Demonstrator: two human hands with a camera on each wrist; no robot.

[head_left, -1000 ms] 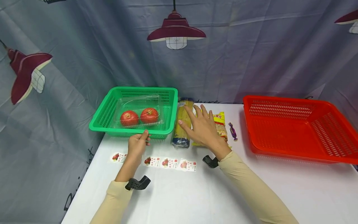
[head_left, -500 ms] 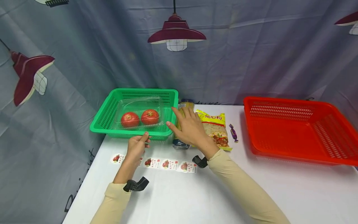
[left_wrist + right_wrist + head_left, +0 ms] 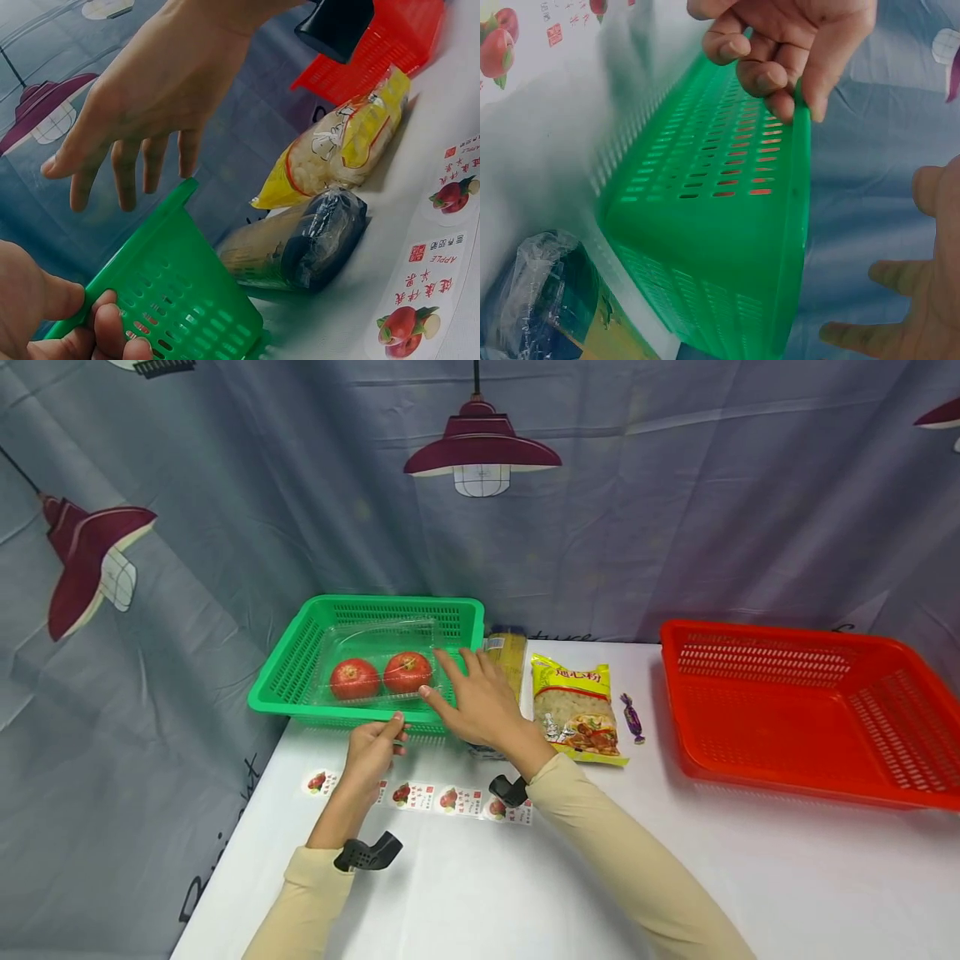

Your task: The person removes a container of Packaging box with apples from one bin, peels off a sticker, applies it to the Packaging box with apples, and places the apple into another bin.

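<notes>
A green plastic basket [image 3: 281, 704] stands at the back left of the table. In it lies a clear plastic box [image 3: 375, 635] with two red apples [image 3: 355, 679]. My left hand [image 3: 369, 758] pinches the front rim of the basket between thumb and fingers, plain in the left wrist view too. Over the basket's right front corner, my right hand [image 3: 483, 703] is spread with the fingers extended, holding nothing. In the left wrist view the right hand [image 3: 154, 86] hangs above the rim, fingers downward. From the head its fingertips overlap the right end of the clear box.
Right of the basket lies a yellow and dark blue pack [image 3: 510, 653], partly behind my right hand. Beside it are a yellow food bag [image 3: 579, 710] and a purple wrapped candy [image 3: 632, 718]. A red basket [image 3: 678, 747] stands at right. Apple stickers [image 3: 412, 796] lie in front.
My right hand has moved left, from over the yellow bag and the pack to the green basket's right corner. The left hand stays on the rim.
</notes>
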